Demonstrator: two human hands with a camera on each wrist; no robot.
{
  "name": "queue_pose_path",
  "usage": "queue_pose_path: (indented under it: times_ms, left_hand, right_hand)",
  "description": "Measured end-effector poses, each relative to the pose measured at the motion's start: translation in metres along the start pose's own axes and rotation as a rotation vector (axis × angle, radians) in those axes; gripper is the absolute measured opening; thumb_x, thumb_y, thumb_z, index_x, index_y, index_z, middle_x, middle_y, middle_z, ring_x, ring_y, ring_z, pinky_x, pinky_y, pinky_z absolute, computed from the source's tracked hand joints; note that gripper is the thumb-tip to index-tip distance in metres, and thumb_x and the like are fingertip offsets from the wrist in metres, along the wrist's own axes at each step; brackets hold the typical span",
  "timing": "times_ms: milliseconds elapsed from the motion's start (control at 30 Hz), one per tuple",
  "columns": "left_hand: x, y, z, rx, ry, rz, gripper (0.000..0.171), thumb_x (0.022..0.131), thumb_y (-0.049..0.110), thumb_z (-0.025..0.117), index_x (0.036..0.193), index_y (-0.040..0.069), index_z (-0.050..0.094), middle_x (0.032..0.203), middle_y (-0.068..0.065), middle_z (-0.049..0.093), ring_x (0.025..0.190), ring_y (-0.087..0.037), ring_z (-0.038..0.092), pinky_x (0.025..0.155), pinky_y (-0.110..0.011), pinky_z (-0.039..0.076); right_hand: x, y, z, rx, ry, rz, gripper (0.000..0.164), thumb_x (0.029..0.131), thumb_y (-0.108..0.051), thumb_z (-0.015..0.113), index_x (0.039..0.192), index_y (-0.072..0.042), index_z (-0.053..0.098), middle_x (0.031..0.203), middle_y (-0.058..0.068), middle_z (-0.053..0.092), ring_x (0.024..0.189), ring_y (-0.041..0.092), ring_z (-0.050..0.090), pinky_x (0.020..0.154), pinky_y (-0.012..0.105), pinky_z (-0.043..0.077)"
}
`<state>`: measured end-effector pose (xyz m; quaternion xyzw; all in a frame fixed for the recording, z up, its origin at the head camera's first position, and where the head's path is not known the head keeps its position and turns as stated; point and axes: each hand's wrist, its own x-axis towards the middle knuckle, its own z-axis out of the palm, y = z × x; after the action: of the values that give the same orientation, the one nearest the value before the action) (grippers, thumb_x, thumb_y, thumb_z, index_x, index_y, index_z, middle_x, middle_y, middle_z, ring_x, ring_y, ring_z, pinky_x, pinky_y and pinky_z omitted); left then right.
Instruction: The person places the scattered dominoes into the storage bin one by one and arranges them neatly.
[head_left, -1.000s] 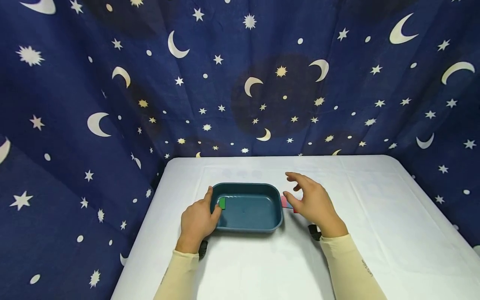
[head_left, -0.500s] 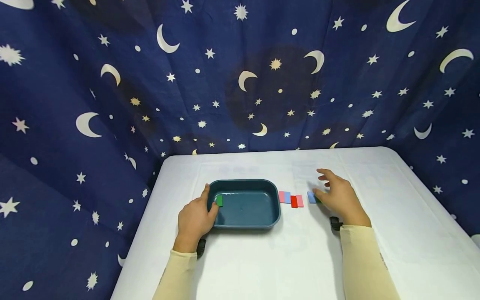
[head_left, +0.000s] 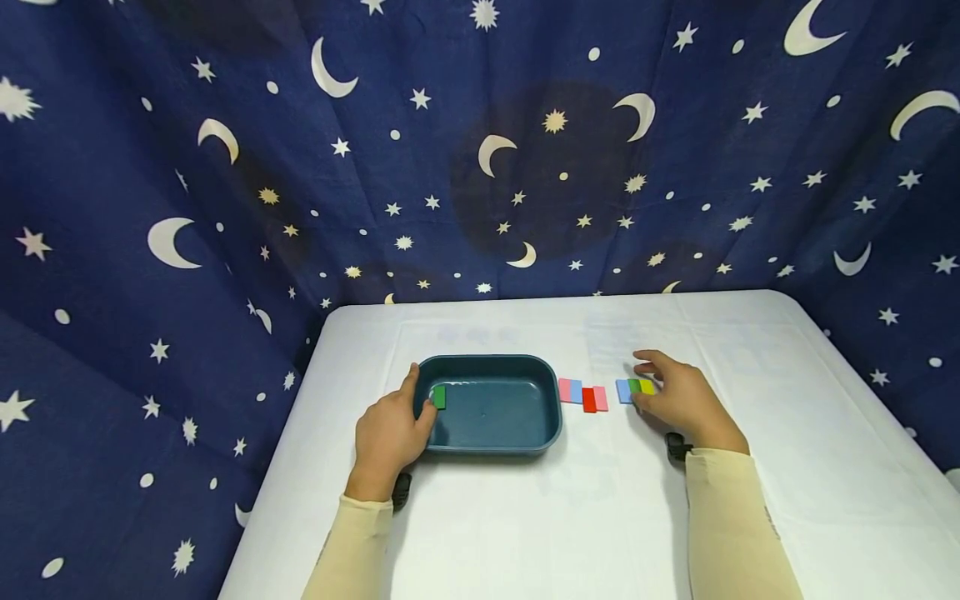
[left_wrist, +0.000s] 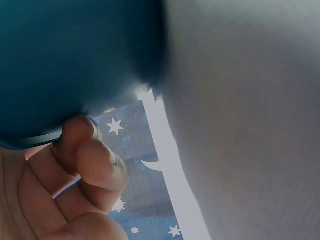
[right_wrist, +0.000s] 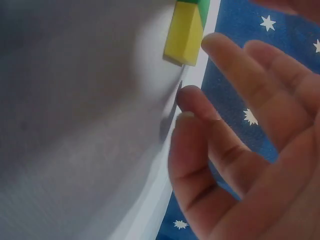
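The head view shows us a teal tray (head_left: 498, 418) on the white surface (head_left: 525, 533), with a loose green block (head_left: 439, 397) lying inside near its left end. The left hand (head_left: 392, 433) grips that end, thumb over the rim, fingers bent against the outside. Just beyond the tray's right end lies a pink, blue, red and pink row of blocks (head_left: 588, 399); farther right, a blue end block (head_left: 623, 392), a green middle block (head_left: 634, 386) and a yellow block (head_left: 647, 387) sit side by side. The right hand (head_left: 684, 402) is at the yellow block, its fingers parted; we see no pinch, and cannot tell whether the thumb touches.

We judge the blocks light, stiff and hard to break, with smooth faces that may slip under an off-centre squeeze. The yellow block seems best taken by its near and far ends, since its left side adjoins its neighbour. The tray looks rigid and light, easy to steady by the rim.

The right hand covers part of the yellow block; the right wrist view crops the green middle block, and the left wrist view gives us only a blurred part of the tray.
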<state>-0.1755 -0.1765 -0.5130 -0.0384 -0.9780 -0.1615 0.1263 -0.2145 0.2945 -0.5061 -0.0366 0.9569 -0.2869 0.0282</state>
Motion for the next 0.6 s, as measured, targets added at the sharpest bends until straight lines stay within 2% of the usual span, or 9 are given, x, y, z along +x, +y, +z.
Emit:
queue_pose_path:
  times_ms: [300, 600]
  left_hand:
    - [0.0009, 0.0017, 0.0004, -0.005, 0.004, 0.0, 0.069, 0.098, 0.041, 0.064, 0.161, 0.017, 0.049, 0.081, -0.011, 0.07, 0.054, -0.022, 0.056, 0.044, -0.039, 0.042]
    - [0.0006, 0.0012, -0.0011, 0.001, 0.0, -0.008, 0.069, 0.098, 0.042, 0.062, 0.16, 0.018, 0.049, 0.085, -0.011, 0.072, 0.057, -0.024, 0.059, 0.045, -0.04, 0.043]
  right_hand:
    - [-0.0003, 0.0007, -0.0024, -0.024, -0.085, 0.039, 0.084, 0.08, -0.024, 0.087, 0.154, -0.008, 0.05, 0.145, 0.018, 0.062, 0.141, 0.05, 0.044, 0.111, 0.072, 0.031]
    - [-0.0005, 0.0013, -0.0028, 0.007, -0.112, 0.076, 0.085, 0.08, -0.025, 0.091, 0.154, -0.011, 0.052, 0.147, 0.015, 0.062, 0.146, 0.051, 0.036, 0.112, 0.074, 0.026]
